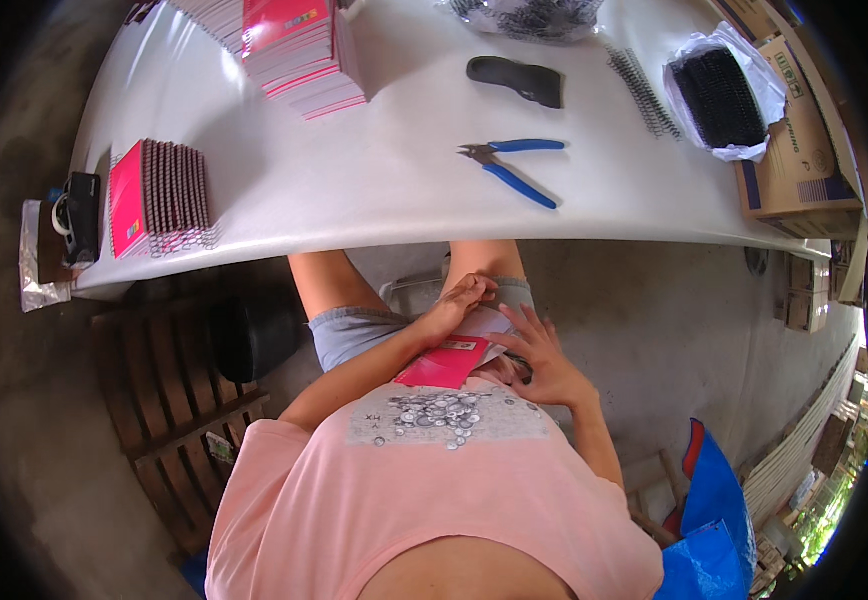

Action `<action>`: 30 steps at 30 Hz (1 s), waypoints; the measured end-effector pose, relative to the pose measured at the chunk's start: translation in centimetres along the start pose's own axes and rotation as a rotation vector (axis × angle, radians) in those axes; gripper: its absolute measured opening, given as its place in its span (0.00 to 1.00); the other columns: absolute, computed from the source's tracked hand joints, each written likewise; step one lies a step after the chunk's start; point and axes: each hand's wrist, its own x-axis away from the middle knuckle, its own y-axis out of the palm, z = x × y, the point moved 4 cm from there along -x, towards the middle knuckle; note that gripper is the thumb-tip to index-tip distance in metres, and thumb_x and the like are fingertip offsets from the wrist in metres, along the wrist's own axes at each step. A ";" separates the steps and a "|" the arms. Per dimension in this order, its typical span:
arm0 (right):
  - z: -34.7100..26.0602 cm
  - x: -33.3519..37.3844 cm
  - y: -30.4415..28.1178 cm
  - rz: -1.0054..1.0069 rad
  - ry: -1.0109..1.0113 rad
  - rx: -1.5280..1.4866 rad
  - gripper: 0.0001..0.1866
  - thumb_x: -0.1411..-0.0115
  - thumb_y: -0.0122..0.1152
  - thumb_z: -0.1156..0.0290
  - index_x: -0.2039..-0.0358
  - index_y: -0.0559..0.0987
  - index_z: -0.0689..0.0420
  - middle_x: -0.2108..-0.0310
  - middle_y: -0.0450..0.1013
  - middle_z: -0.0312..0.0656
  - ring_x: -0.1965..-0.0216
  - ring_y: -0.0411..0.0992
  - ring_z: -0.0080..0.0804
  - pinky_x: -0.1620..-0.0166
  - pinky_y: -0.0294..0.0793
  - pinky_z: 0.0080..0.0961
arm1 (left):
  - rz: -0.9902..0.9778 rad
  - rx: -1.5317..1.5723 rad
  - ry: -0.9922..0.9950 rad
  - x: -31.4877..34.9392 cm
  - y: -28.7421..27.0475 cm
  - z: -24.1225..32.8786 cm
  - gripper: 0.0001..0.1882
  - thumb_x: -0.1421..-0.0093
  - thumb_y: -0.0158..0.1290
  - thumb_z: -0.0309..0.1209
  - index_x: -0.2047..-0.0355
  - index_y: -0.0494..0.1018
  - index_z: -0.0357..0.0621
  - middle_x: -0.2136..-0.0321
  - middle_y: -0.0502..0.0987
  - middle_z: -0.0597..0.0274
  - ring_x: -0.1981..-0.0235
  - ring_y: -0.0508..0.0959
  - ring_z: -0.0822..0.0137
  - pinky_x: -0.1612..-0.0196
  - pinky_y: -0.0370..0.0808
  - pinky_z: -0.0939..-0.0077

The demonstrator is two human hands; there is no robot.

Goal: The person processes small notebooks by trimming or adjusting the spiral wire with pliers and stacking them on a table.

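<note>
A notebook with a red cover point(441, 365) and white pages point(486, 322) lies in my lap, against the shirt. Across its far side my left hand point(462, 303) is closed on the notebook, its forearm passing over the cover's left edge. My right hand point(542, 362) is at the right edge of the pages, fingers spread and bent, thumb low near the shirt. Its palm and the notebook's edge beneath it are partly hidden. On the table ahead lie blue-handled cutting pliers point(514, 168), jaws apart, and a dark curved object point(517, 82).
On the white table point(354, 190) stand stacked red spiral notebooks point(154, 197), a taller notebook stack point(299, 55) and a tape dispenser point(78, 220). Dark wire coils point(722, 98) lie in white wrapping by a cardboard box point(799, 150). A wooden slatted chair point(169, 390) stands left.
</note>
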 end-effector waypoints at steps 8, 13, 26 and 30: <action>-0.5 -4.5 2.8 0.203 -0.161 -0.235 0.15 0.50 0.62 0.71 0.59 0.78 0.51 0.61 0.75 0.40 0.59 0.73 0.36 0.53 0.71 0.36 | -0.029 0.154 -0.210 0.2 -1.1 2.6 0.41 0.42 0.30 0.66 0.47 0.62 0.41 0.48 0.63 0.56 0.46 0.64 0.64 0.43 0.61 0.67; -1.7 -6.5 -0.7 0.711 0.013 -1.252 0.11 0.46 0.62 0.79 0.61 0.76 0.62 0.64 0.75 0.38 0.63 0.72 0.23 0.60 0.72 0.19 | -0.192 0.034 0.458 9.0 -0.5 14.5 0.47 0.51 0.49 0.63 0.41 0.57 0.41 0.47 0.64 0.57 0.45 0.64 0.63 0.43 0.60 0.66; -6.2 -20.1 -9.0 0.581 -0.375 -0.836 0.27 0.53 0.69 0.75 0.52 0.69 0.60 0.55 0.70 0.43 0.55 0.69 0.29 0.50 0.67 0.26 | 0.756 -1.698 0.702 11.6 -4.1 27.2 0.10 0.47 0.50 0.26 0.63 0.69 0.50 0.71 0.73 0.68 0.67 0.73 0.66 0.57 0.66 0.66; -5.4 -22.1 -6.6 0.516 -0.086 -0.497 0.19 0.54 0.70 0.72 0.61 0.74 0.60 0.67 0.76 0.39 0.63 0.72 0.24 0.57 0.69 0.21 | 0.834 -1.893 0.595 9.7 -6.8 24.9 0.13 0.48 0.53 0.29 0.61 0.70 0.54 0.68 0.73 0.71 0.62 0.73 0.68 0.49 0.59 0.47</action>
